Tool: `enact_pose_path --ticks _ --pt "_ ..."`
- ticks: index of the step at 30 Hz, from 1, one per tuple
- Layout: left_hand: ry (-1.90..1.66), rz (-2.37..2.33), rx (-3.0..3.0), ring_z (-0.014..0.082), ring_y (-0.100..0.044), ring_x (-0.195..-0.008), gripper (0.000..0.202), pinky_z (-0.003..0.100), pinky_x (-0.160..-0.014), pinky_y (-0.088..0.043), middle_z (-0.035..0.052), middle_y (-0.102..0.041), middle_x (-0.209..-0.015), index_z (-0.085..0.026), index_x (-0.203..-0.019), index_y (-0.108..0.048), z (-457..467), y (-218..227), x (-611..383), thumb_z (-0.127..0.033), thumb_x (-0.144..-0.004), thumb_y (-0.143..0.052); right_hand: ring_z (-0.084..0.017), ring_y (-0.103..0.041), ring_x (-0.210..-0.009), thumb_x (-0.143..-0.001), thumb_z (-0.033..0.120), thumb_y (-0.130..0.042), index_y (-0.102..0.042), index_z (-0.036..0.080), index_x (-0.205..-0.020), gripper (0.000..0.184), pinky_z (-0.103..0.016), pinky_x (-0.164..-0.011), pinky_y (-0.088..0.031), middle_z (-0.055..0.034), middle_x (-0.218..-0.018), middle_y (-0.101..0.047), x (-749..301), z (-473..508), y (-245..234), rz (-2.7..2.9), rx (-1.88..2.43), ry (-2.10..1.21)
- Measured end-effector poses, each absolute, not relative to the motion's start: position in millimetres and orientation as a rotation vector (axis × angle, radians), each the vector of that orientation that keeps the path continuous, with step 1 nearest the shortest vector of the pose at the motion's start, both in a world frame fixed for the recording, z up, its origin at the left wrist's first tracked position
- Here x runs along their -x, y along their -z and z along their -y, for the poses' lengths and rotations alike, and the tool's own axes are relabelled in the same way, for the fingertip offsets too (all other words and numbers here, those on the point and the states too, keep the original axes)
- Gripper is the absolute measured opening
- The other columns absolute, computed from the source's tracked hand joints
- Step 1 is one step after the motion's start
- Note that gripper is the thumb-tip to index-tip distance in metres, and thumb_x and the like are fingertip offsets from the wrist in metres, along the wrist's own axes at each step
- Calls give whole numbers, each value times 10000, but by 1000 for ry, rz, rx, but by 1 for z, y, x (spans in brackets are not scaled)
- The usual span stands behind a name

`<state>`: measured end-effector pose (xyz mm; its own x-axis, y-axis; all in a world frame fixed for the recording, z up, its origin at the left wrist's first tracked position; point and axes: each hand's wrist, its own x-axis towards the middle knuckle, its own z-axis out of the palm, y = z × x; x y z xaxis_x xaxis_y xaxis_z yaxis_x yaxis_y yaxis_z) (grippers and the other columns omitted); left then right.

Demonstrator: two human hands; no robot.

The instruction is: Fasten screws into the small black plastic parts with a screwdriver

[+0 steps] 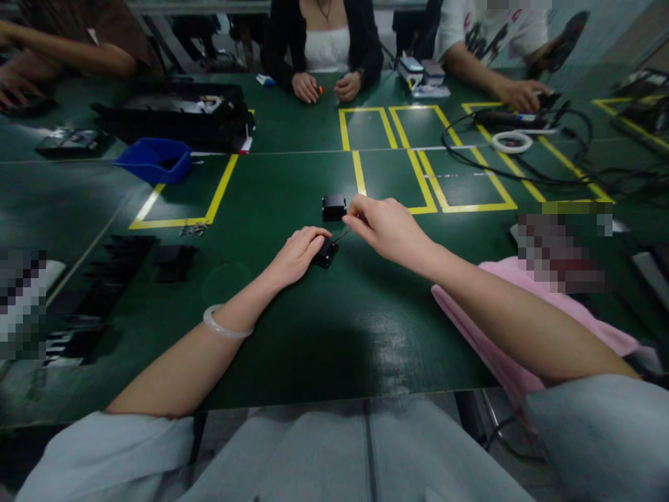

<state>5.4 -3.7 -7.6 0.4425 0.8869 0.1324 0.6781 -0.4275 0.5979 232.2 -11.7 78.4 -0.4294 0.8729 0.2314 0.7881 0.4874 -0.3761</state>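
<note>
My left hand (300,252) lies over a small black block (327,254) on the green table, its fingers closed on the block's upper side and hiding part of it. My right hand (384,226) pinches a thin metal rod-like tool (342,236). The tool slants down to the left, and its tip reaches the block's right side; whether it touches cannot be made out. Its upper end is hidden in my fingers. Just behind, a second black block (334,207) with shiny metal bits at its sides sits beside my right fingertips.
Small metal screws (193,228) lie at left, near a blue bin (157,159) and a black tray (175,115). Black parts (115,279) line the left side. A pink cloth (564,307) hangs over the edge at right. Cables (564,164) lie beyond; several people sit opposite.
</note>
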Motion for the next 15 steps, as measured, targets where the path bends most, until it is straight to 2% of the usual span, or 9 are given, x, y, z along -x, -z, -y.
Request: enact_pose_path --ticks 5,11,15 --pt "-673 -1335 -2423 252 -530 -1192 338 413 -1051 -374 75 -623 -1277 -219 -1222 -621 6 0 -9 -372 -1041 -380 -231 -620 -794 -982 311 -544 -677 173 -972 192 -319 -700 -384 -78 -811 -647 -208 -4 -96 2455 1412 -197" --pt "-586 -1477 -2567 281 -531 -1052 303 432 -927 -418 82 -626 -1146 -242 -1147 -687 6 -14 -10 -438 -983 -525 -260 -649 -852 -934 202 -550 -677 158 -958 136 -357 -743 -445 -103 -852 -664 -192 -12 -109 2554 1402 -187" --pt "-506 -1431 -2568 279 -560 -1026 309 425 -894 -456 84 -623 -1105 -229 -1119 -703 3 -20 -10 -442 -976 -532 -250 -651 -844 -918 173 -536 -642 170 -1025 151 -343 -727 -446 -94 -872 -679 -191 -14 -112 2613 1315 -202"
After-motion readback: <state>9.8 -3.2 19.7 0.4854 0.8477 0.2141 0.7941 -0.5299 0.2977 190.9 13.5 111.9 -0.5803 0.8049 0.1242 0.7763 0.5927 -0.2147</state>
